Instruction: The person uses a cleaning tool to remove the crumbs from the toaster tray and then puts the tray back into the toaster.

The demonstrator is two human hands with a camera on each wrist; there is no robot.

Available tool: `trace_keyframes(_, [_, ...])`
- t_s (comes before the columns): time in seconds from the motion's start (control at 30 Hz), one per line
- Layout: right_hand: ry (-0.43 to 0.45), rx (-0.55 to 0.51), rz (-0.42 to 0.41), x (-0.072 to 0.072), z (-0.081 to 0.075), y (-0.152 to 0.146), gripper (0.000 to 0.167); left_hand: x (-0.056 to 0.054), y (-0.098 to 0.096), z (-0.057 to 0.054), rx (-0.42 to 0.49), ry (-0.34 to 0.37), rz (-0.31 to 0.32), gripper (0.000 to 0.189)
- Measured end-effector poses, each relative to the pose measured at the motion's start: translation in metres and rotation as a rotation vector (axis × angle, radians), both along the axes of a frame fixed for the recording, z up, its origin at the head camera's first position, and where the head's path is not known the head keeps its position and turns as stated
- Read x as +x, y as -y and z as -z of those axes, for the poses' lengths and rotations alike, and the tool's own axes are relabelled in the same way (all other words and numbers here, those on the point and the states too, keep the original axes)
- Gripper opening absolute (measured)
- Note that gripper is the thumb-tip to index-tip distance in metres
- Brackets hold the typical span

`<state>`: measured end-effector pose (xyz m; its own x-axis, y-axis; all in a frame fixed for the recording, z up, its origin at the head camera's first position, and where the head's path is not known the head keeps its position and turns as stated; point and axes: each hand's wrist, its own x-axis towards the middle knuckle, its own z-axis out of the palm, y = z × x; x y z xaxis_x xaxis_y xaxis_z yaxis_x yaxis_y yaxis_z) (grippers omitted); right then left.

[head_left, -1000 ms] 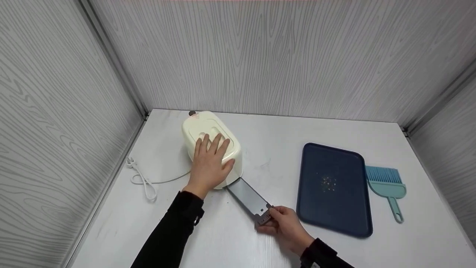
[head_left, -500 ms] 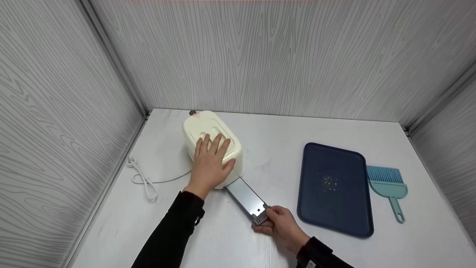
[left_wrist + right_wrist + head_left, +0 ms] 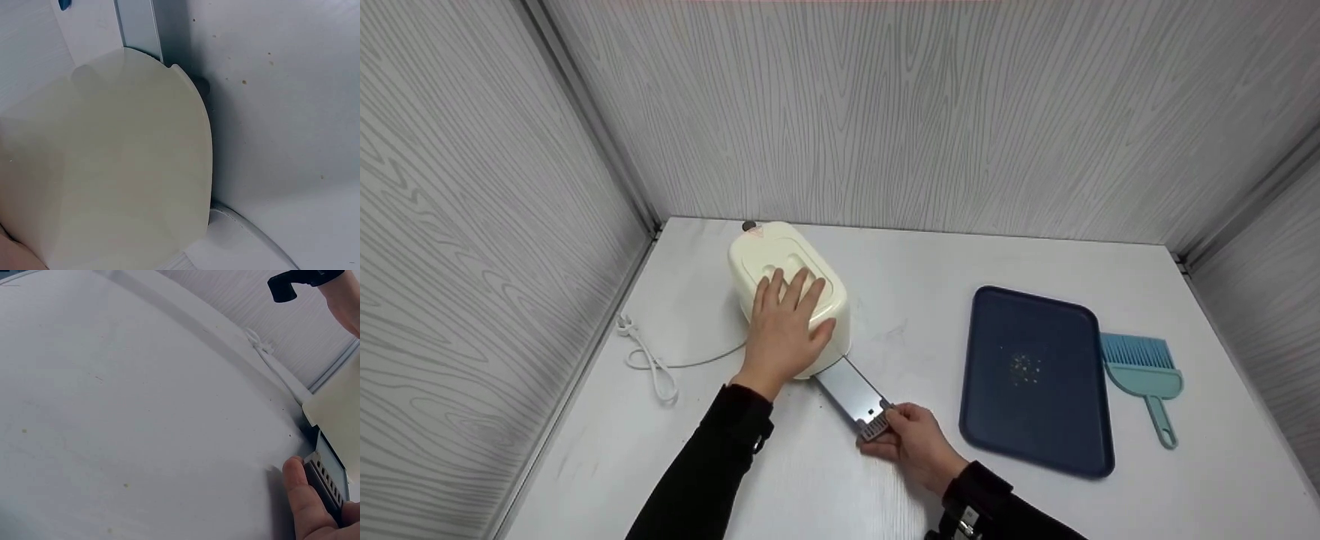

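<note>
In the head view a cream toaster [image 3: 784, 251] stands at the left of the table. My left hand [image 3: 782, 337] rests on its top with fingers spread. A flat metal crumb tray [image 3: 849, 390] sticks out from the toaster's near end, its inner part hidden inside. My right hand [image 3: 913, 442] pinches the slotted outer end of this tray between thumb and fingers. The right wrist view shows the slotted end [image 3: 327, 481] held just above the table. In the left wrist view the toaster wall [image 3: 112, 152] fills much of the picture, with a strip of the tray [image 3: 139, 25] beyond it.
A dark blue tray [image 3: 1035, 420] with crumbs lies to the right. Beside it is a teal brush with dustpan-like handle [image 3: 1144, 381]. The toaster's white cord and plug [image 3: 656, 367] lie at the left. Small crumbs dot the table [image 3: 281, 140]; walls enclose the back and sides.
My right hand has moved up and to the left, sliding the crumb tray farther into the toaster, so less of it shows. The left hand has stayed on top.
</note>
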<state>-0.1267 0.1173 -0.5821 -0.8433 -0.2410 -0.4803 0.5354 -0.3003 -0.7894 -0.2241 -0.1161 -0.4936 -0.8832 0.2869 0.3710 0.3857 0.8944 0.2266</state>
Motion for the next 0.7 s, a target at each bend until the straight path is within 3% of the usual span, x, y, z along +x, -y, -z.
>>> trace_keyframes(0.3, [-0.01,0.029,0.004,-0.01,-0.002,0.01,0.03,-0.002,-0.001,-0.001,-0.01,0.019,-0.01,0.062])
trace_keyframes(0.7, [-0.021,0.071,0.031,-0.018,-0.001,0.023,0.025,0.0,0.0,-0.001,-0.017,0.024,-0.015,0.062])
